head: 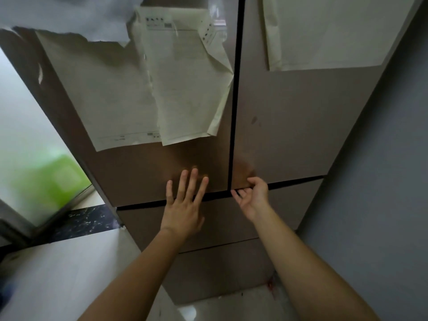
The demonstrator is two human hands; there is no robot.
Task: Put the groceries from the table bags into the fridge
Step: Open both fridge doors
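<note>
Head view, looking down the closed front of the fridge. I see a brown, four-panel front: two upper doors split by a dark vertical seam, and drawer fronts below a dark horizontal seam.

Left hand: I read it as flat and spread, fingers apart and pointing up, palm toward the lower edge of the upper left door, crossing the horizontal seam. It holds nothing. Whether the palm actually touches the panel I cannot tell.

Right hand: palm up, fingers curled, fingertips at the horizontal seam just beside its meeting with the vertical seam, under the bottom corner of the upper right door. The fingers are hooked at that edge but not closed around any object.

Both hands thus lie on either side of the vertical seam, near each other, with the fridge directly in front of them and all doors shut.

Paper sheets hang on the upper left door; another sheet hangs on the upper right door. A blurred green object lies to the left, beyond the fridge's side. A grey wall borders the right.
</note>
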